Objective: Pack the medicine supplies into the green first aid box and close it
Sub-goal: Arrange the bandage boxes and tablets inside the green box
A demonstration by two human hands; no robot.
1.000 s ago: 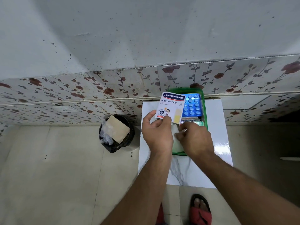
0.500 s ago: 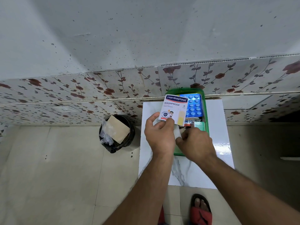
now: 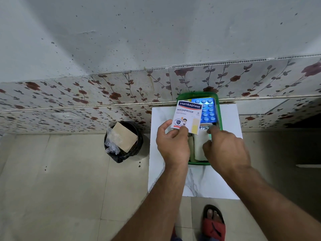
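Note:
The green first aid box [image 3: 219, 108] lies open on a small white marble table [image 3: 227, 119] against the wall. Inside it I see a blue blister pack of pills [image 3: 208, 111], a silver foil strip [image 3: 204, 127] and white gauze [image 3: 199, 146]. My left hand [image 3: 173, 145] pinches a white Hansaplast plaster packet [image 3: 187, 117] by its lower edge, above the box's left side. My right hand [image 3: 225, 148] reaches into the box's right part with its fingertips at the foil strip; what it grips is hidden.
A black bin [image 3: 123, 142] with a plastic liner and a piece of brown cardboard stands on the tiled floor left of the table. A flower-patterned wall panel runs behind. My foot in a red sandal [image 3: 214, 223] is under the table's near edge.
My left hand has carried the plaster packet a little to the right, over the box. My right hand has shifted right and forward, uncovering the white gauze.

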